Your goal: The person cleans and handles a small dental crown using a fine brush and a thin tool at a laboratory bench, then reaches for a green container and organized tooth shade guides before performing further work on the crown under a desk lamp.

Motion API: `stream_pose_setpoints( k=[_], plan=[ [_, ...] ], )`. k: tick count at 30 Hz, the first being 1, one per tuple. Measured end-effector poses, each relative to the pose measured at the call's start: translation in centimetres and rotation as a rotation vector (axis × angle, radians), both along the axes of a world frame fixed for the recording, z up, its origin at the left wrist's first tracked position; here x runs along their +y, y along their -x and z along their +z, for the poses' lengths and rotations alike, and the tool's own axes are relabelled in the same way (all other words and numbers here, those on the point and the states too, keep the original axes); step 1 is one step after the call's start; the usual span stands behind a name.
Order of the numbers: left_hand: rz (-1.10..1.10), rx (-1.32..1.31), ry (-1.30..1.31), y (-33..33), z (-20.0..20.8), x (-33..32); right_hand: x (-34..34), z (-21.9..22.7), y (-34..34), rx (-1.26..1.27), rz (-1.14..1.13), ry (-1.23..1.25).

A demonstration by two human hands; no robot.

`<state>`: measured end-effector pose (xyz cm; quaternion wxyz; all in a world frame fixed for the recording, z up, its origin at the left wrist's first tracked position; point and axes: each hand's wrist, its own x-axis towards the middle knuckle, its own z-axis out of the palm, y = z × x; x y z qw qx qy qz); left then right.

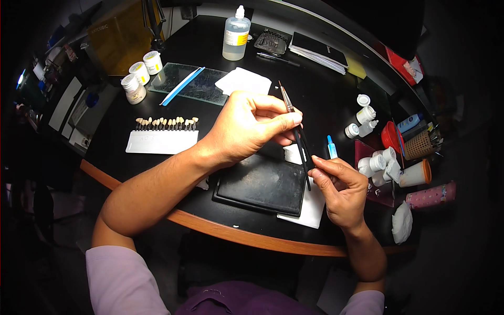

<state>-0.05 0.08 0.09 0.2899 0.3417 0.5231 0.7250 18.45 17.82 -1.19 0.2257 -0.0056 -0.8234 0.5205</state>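
Note:
My left hand (251,126) is closed on a fine paintbrush (287,100), its brown tip pointing up and its dark handle slanting down to the right. Beside that handle runs a second thin dark handle (304,139), its lower end pinched between the thumb and fingers of my right hand (344,186). What tops this second handle is hidden behind my left fingers. Both hands are raised over a flat black case (260,184) lying on the desk. White paper (314,207) sticks out from under the case's right side, and a blue-capped tube (332,148) is just beyond my right hand.
At the left stands a white holder (163,142) with a row of tooth-coloured shade tabs. Behind it are a glass slab (210,89) with a blue-and-white stick (182,86), several jars (139,73) and a clear bottle (234,50). Small containers (371,165) crowd the right side.

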Motion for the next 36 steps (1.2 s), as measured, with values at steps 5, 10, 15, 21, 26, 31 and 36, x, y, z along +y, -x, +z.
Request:
stream_pose_setpoints(
  k=[5,10,15,21,26,31,36],
  plan=[
    [0.0,0.007,-0.013,-0.03,0.03,-0.03,-0.09,0.02,0.01,-0.003,0.001,0.007],
    [0.012,-0.018,-0.024,-0.11,-0.17,0.19,-0.04,0.13,-0.02,-0.006,0.004,0.002],
    [0.023,-0.033,-0.034,-0.23,0.02,0.17,0.02,0.09,-0.04,-0.005,0.002,-0.023],
    [0.028,-0.036,-0.035,-0.23,-0.08,0.27,0.07,-0.01,-0.01,0.024,0.022,-0.027],
    [0.03,-0.023,-0.029,-0.23,0.01,0.19,0.01,0.21,-0.11,0.003,-0.01,0.0],
    [0.016,-0.015,-0.011,-0.1,0.02,0.08,-0.08,0.06,-0.09,0.011,-0.008,0.017],
    [0.007,-0.002,0.004,-0.08,0.02,-0.03,-0.09,0.01,-0.04,0.02,-0.007,0.004]
  ],
)
